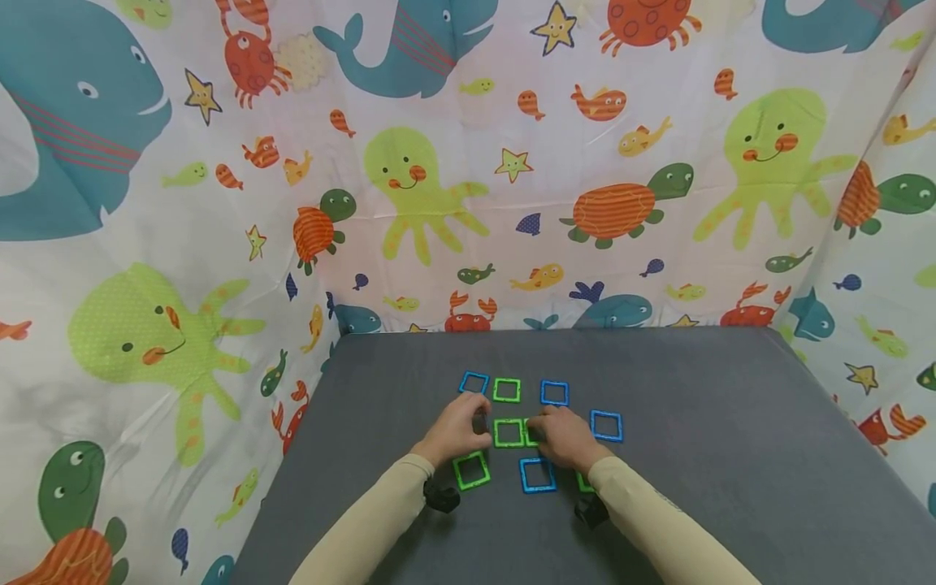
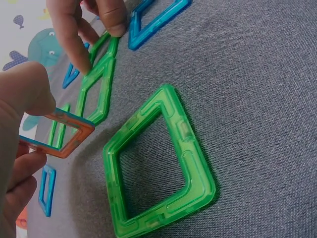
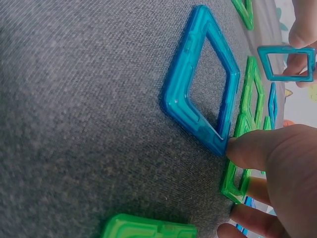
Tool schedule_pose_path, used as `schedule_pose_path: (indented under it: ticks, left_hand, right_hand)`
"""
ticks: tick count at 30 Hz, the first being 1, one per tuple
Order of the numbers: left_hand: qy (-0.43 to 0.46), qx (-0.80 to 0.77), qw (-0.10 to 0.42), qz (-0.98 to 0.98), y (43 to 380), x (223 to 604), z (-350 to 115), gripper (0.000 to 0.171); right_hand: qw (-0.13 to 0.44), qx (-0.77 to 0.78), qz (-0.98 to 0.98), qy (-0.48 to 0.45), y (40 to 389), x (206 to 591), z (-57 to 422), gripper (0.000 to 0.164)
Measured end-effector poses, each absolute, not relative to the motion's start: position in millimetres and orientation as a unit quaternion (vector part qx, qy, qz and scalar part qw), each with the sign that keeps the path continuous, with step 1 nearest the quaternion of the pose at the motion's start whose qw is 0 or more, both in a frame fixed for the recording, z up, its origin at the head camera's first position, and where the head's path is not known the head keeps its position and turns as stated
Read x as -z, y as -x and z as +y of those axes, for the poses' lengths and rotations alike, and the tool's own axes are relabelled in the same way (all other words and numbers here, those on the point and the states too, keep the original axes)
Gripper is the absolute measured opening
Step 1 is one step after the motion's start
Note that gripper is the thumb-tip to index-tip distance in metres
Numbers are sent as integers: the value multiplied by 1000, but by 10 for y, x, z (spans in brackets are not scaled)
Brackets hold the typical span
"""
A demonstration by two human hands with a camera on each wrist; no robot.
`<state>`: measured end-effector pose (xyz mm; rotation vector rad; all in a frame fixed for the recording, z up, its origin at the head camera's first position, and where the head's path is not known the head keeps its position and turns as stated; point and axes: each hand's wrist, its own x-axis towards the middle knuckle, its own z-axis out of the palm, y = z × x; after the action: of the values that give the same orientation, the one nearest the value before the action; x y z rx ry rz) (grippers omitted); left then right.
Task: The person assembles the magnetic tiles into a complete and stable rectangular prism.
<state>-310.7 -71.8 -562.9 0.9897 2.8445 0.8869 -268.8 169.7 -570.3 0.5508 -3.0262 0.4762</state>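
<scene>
My left hand [image 1: 457, 429] pinches a square magnetic tile frame [image 2: 81, 134] between thumb and fingers, raised above the grey cloth. This tile looks orange with blue edges in the left wrist view, and blue in the right wrist view. My right hand [image 1: 566, 439] grips a green square tile [image 3: 229, 181], thumb on its near side and fingers beyond. That tile lies flat, edge to edge with another green tile [image 1: 497, 433]. Near my right thumb lies a blue tile [image 3: 178, 94]. A tilted green tile [image 2: 198, 173] lies nearest the left hand.
Farther back lie a blue tile [image 1: 475, 374], a green tile [image 1: 507, 400] and another blue tile [image 1: 554, 404]. To the right is one more blue tile [image 1: 620, 426]. A green tile [image 1: 583, 485] is partly hidden under the right wrist. Sea-animal curtains [image 1: 504, 268] surround the grey table [image 1: 702, 439].
</scene>
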Motion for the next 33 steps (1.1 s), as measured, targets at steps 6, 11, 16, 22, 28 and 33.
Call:
schedule_pose_path:
  ticks: [6,11,16,22,28,33]
  left_hand:
    - [-321,-271,6,907,3103,5663,-694,35]
    - [-320,-273,9,907,3114,5679,-682,36]
    - [-323,-275,11,906,3114,5678,-659,37]
    - [-332,-280,12,900,3131,5694,-637,36]
    - [-330,-283,16,901,3135,5705,-627,36]
    - [-321,-291,19,901,3129,5701,-617,36]
  right_hand:
    - [12,-154,-973,-171,2679,5691,1691,35]
    - [9,-157,-972,-174,2672,5666,1687,34]
    - [10,-164,-971,-176,2669,5653,1686,34]
    - [19,-154,-971,-180,2680,5660,1687,35]
    - [18,-159,-971,-179,2671,5655,1691,34]
    - [14,-165,-970,-180,2670,5663,1703,34]
